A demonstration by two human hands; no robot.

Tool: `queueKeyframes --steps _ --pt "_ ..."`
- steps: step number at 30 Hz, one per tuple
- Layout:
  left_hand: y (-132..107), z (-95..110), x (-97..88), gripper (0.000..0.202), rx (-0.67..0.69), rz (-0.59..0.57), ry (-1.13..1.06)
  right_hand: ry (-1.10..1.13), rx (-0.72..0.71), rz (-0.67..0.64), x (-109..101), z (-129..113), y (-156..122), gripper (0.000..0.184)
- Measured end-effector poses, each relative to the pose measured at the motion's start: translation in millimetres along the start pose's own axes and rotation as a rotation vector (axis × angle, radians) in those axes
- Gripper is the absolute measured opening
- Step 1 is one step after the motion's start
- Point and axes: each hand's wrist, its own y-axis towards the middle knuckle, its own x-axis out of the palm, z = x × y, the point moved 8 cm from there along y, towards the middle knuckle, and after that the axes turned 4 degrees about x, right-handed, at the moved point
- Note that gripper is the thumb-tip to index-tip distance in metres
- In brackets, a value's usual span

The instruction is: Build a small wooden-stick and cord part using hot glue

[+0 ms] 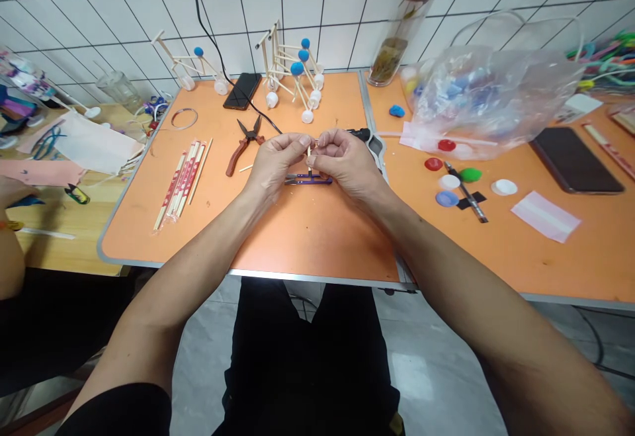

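Note:
My left hand [275,161] and my right hand [344,161] meet above the orange table [317,237], their fingertips pinching a thin wooden stick [308,159]. Just below the hands lies a tool with purple handles [308,180], perhaps scissors. Red-handled pliers [243,146] lie open to the left of my left hand. Further left is a paper-wrapped bundle of wooden chopsticks [181,186]. Behind the hands stand a stick frame with blue balls and white caps [292,72] and a smaller stick model [186,59]. A black tool [360,134] shows past my right fingers.
A black phone [242,90] and a wire ring [184,118] lie at the back left. To the right are a plastic bag of caps [491,102], loose coloured caps, a second phone [575,160] and a glass bottle [397,26]. A co-worker's arm [10,257] shows at far left.

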Motion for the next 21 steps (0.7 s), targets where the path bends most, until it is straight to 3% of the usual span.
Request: queueKeyframes --steps 6,13,21 --pt "2 -1 -2.0 0.035 0.024 0.023 0.047 -0.107 -0.063 0.029 -5 0 3 0.056" --pt "2 2 -6.6 0.052 0.041 0.040 0.080 -0.094 -0.072 0.042 -7 -4 3 0.051" --pt "-1 10 0.6 0.046 0.065 0.008 0.143 -0.150 -0.055 0.059 -8 -2 1 0.050"
